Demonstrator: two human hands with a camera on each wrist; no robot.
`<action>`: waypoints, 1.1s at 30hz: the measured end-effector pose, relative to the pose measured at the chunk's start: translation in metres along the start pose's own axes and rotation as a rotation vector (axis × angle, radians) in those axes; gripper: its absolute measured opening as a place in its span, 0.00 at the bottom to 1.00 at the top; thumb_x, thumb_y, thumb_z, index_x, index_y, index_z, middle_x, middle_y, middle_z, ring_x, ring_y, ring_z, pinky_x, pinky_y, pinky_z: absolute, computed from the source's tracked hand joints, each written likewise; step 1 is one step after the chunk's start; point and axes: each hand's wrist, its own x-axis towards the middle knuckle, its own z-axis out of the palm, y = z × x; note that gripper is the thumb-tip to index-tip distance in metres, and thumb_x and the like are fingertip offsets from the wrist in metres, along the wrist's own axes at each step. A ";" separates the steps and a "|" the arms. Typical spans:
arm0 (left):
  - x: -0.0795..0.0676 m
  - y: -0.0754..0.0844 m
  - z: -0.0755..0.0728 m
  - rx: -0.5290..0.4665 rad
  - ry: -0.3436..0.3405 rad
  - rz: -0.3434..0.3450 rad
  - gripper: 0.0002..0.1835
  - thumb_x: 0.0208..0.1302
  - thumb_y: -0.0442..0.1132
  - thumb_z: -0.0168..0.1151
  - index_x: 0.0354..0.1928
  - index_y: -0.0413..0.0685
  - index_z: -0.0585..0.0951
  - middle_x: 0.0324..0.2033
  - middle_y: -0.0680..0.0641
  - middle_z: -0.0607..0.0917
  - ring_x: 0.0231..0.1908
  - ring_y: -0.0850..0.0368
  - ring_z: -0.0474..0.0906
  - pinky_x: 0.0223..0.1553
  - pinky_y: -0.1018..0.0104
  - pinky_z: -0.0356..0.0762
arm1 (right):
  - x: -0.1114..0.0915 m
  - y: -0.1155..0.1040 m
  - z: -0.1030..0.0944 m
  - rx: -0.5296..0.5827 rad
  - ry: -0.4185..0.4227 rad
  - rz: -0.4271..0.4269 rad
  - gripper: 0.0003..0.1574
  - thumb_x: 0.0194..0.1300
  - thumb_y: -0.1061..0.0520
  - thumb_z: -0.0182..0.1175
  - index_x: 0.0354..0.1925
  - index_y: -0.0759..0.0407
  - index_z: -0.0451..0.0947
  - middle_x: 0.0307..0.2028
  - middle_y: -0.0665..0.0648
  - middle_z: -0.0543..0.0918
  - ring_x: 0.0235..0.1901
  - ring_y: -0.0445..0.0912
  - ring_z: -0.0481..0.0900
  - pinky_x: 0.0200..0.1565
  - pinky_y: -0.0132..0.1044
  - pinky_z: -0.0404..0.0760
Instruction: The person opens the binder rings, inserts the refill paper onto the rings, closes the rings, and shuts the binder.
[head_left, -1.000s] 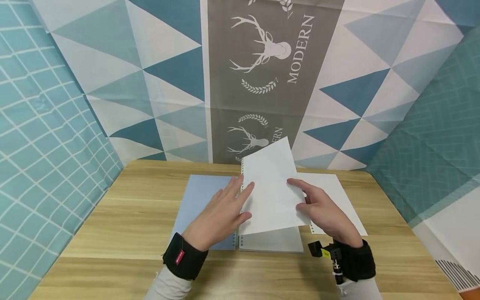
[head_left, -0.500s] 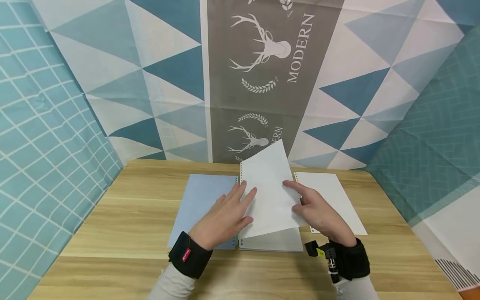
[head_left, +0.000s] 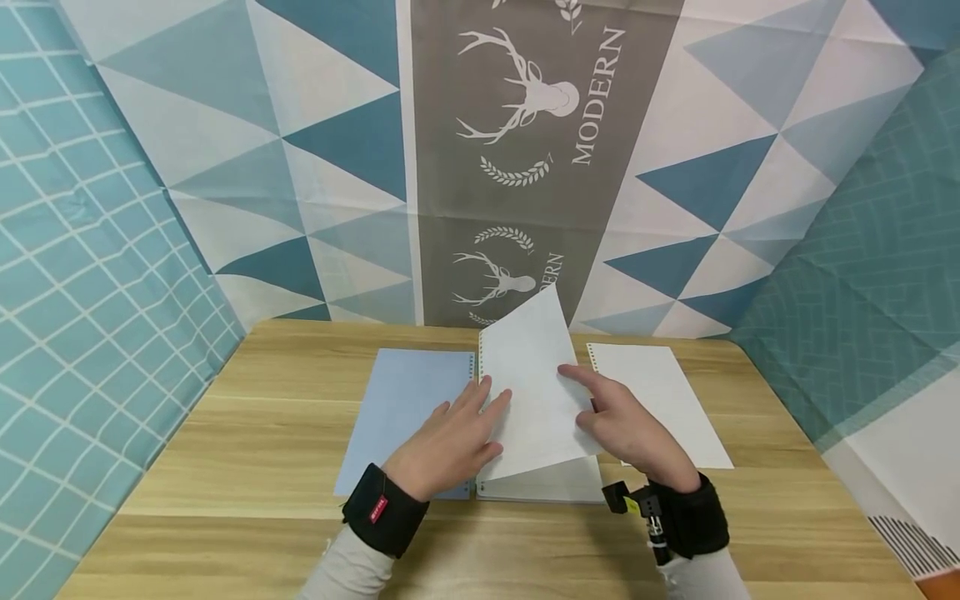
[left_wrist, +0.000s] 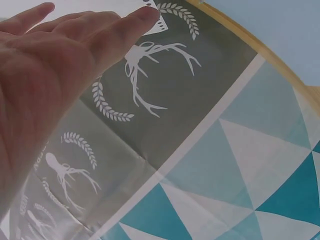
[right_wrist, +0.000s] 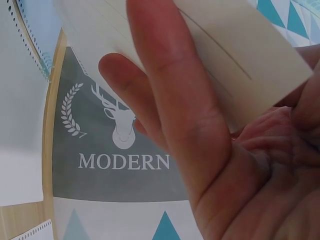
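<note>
A white sheet of paper (head_left: 528, 367), with small holes down its left edge, stands tilted above an open notebook (head_left: 551, 485). My right hand (head_left: 633, 421) pinches this sheet by its right side; faint ruled lines show on the paper (right_wrist: 250, 95) in the right wrist view. With fingers spread and nearly straight, my left hand (head_left: 450, 437) lies over the sheet's left edge near the binding. The notebook's pale blue cover (head_left: 401, 408) is laid out to the left. Whether the sheet is still joined to the binding is hidden; I cannot tell.
A loose white sheet (head_left: 663, 400) with a punched left edge lies right of the notebook. Everything rests on a wooden table (head_left: 247, 442). A patterned cloth (head_left: 517, 192) hangs behind the table's back edge, with teal cloth (head_left: 862, 275) at the right.
My right hand has moved left with the sheet's right side, whose top corner has come lower and leftward. The loose sheet behind shows more. My left hand has shifted slightly right and nearer.
</note>
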 end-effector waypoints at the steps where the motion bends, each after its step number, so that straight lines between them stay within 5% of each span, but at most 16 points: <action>1: 0.000 0.000 0.001 0.000 -0.001 -0.002 0.35 0.72 0.48 0.63 0.77 0.51 0.64 0.77 0.37 0.61 0.77 0.38 0.59 0.65 0.33 0.70 | 0.001 0.000 0.001 -0.004 0.002 -0.003 0.39 0.68 0.72 0.47 0.76 0.59 0.61 0.78 0.66 0.59 0.76 0.62 0.59 0.70 0.65 0.63; 33: 0.003 -0.005 0.020 -0.043 -0.096 -0.044 0.33 0.70 0.43 0.64 0.73 0.49 0.66 0.74 0.31 0.64 0.74 0.31 0.62 0.63 0.31 0.71 | 0.010 0.000 0.015 -0.103 0.015 -0.017 0.39 0.64 0.74 0.47 0.74 0.65 0.63 0.74 0.71 0.64 0.74 0.65 0.63 0.70 0.63 0.66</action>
